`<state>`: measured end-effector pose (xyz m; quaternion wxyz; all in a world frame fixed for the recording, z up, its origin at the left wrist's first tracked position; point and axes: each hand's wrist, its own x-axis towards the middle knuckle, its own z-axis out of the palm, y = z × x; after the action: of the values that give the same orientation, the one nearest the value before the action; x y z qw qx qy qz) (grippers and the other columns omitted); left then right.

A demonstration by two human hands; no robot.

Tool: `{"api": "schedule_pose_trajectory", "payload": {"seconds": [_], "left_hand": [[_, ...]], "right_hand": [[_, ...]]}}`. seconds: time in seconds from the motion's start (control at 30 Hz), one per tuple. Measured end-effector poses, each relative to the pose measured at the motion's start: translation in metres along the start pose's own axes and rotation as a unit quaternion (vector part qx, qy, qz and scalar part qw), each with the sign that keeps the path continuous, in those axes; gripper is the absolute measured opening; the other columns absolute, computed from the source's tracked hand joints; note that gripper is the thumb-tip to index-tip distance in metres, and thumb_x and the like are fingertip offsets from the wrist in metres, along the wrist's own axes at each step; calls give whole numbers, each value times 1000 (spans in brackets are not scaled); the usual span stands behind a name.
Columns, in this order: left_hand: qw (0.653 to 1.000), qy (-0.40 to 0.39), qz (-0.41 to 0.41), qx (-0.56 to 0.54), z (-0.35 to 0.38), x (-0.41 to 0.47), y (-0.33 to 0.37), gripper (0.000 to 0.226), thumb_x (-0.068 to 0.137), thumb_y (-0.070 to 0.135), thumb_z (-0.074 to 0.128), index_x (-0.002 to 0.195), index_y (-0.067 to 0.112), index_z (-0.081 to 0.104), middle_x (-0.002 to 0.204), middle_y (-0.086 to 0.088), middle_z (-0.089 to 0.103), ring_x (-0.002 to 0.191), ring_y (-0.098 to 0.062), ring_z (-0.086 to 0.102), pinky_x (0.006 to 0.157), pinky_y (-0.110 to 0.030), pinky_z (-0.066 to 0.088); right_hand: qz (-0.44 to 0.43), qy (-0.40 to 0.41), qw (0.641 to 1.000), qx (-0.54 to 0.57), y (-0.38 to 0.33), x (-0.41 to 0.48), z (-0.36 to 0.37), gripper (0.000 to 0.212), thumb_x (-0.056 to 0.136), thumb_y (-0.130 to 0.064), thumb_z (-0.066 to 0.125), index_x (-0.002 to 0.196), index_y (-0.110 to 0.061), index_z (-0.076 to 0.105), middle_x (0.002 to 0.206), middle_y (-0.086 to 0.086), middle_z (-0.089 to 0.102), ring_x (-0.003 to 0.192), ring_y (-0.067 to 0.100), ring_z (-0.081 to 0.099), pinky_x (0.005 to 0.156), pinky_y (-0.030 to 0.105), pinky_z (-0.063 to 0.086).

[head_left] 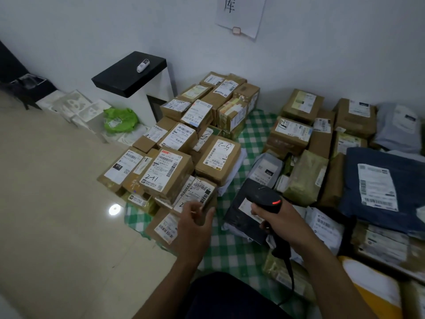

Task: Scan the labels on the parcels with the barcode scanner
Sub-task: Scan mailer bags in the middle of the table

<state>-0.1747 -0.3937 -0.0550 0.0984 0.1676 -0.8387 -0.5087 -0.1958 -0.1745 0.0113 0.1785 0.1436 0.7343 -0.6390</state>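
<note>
From the head camera we see our right hand (274,218) at about 5 o'clock from the middle of the picture. Its fingers are wrapped round the handle of the black barcode scanner (264,198), which shows a red light (276,202) on its back. The scanner's head hangs over a black parcel (236,224), just above the white label (246,207) on it. A cable (290,272) runs from the handle towards 6 o'clock.

Our left hand (195,225) is at 9 o'clock from the right hand and apart from it. Its fingers are curled and blurred at the near edge of a small box (202,191); we cannot tell whether they grip or only touch it.

The parcels lie on a green checked cloth (232,247). A pile of cardboard boxes (184,139) fills 10 to 12 o'clock, more boxes sit at 1 o'clock, and a blue bag (409,180) with a label lies at 3 o'clock.
</note>
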Motion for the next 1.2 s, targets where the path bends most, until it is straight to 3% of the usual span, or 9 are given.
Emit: {"api": "schedule_pose_trajectory", "payload": {"seconds": [0.07,0.13,0.27,0.4,0.5,0.63,0.9,1.1,1.2], "left_hand": [[988,-151,26,21,15,7,11,20,91,22,78,99,27,60,89,10,65,81,-2,62,70,-19,54],[965,-261,-6,25,36,16,15,24,92,23,77,109,27,61,101,14,66,90,4,63,81,-19,56],[934,-350,-33,72,78,28,10,31,87,14,76,108,21,55,107,2,63,103,-17,63,88,-32,53],[929,-341,-39,137,109,37,-15,39,82,16,77,116,16,58,114,-1,60,110,-22,61,87,-28,47],[929,-329,-50,160,126,46,-35,54,85,17,74,131,13,46,127,-7,56,115,-25,57,96,-37,48],[931,-320,-55,166,127,51,-36,24,95,8,63,111,21,50,114,-5,65,101,-21,60,96,-44,54],[959,-281,-5,43,87,39,19,31,101,1,58,128,13,66,116,5,66,107,-10,59,91,-22,46],[971,-227,16,-67,47,36,43,30,100,7,62,119,30,65,117,15,67,107,4,63,89,-22,54],[956,-254,-31,-144,44,34,51,32,100,7,63,120,32,65,121,11,70,111,-4,67,89,-31,60]], "right_hand": [[9,21,1000,15,4,-3,-9,23,96,-28,74,117,-23,68,96,2,78,62,16,64,62,31,53],[18,39,999,25,8,-6,-17,22,96,-27,73,117,-23,68,97,2,78,63,15,64,61,29,53],[21,63,997,34,15,-14,-29,19,96,-27,74,114,-24,71,97,5,77,64,15,64,63,30,51],[20,84,996,37,21,-23,-38,18,95,-26,74,112,-24,71,96,8,76,61,15,63,58,27,52],[32,96,994,48,29,-27,-43,19,95,-29,75,112,-23,71,91,4,76,59,17,62,58,30,50],[46,119,990,66,37,-28,-48,21,93,-30,76,111,-21,71,95,7,76,60,16,63,55,27,48],[36,132,987,90,40,-20,-52,21,96,-27,74,115,-21,69,104,11,75,62,16,66,55,25,50],[9,205,967,148,37,-11,-46,35,93,-30,77,126,-31,64,116,-6,74,96,20,76,72,32,56],[5,229,954,191,35,-6,-44,46,90,-36,79,132,-34,62,124,-9,72,111,19,71,76,34,57]]}}
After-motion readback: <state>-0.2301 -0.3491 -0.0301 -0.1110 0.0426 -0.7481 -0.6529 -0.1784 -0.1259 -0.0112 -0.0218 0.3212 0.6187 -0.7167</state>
